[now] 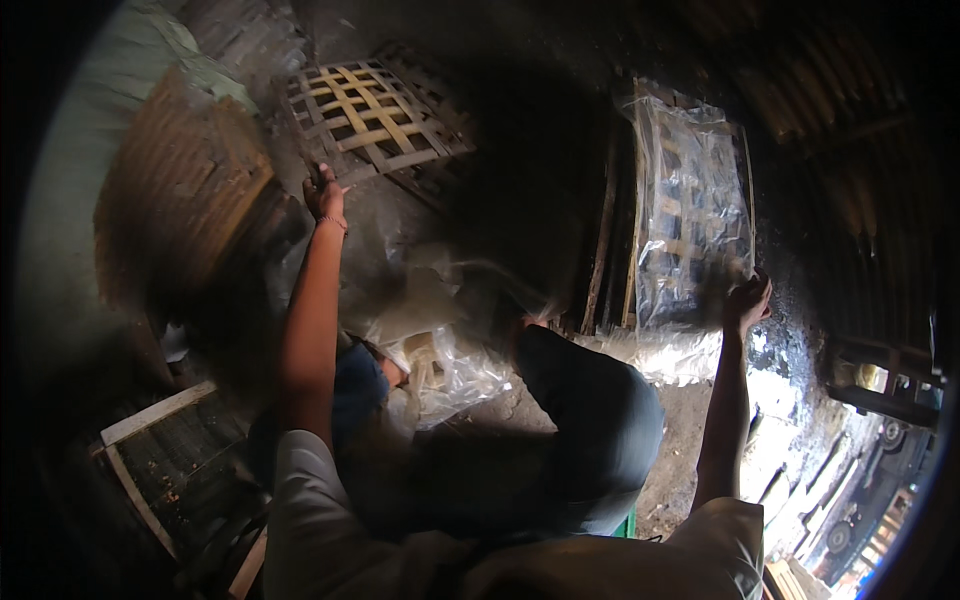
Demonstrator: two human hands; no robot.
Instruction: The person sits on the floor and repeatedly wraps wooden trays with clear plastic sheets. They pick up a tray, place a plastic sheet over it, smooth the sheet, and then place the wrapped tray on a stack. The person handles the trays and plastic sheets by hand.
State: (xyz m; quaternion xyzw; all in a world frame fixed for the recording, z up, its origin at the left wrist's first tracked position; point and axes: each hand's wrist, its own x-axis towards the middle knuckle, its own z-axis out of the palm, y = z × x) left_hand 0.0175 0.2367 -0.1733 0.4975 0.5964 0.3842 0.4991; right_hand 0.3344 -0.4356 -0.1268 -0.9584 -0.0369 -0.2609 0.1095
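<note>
My left hand (327, 197) is raised at arm's length, just below the left corner of a woven bamboo lattice panel (370, 105). Its fingers are apart, and I see nothing in them. Out to the right, my right hand (748, 300) has its fingers curled, close to the lower right edge of an upright slatted panel covered with clear plastic sheet (690, 210). Whatever those fingers hold, if anything, is hidden. Crumpled clear plastic (450, 375) lies on the floor between my legs, with a blurred, hazy patch above it.
A brown ridged slab (185, 175) leans at the left beside a pale green sheet (70, 190). A wood-framed dark panel (160, 430) lies at the lower left. My bent knee (600, 410) is in the middle. Bright light falls by a dark wall at right; vehicles show beyond.
</note>
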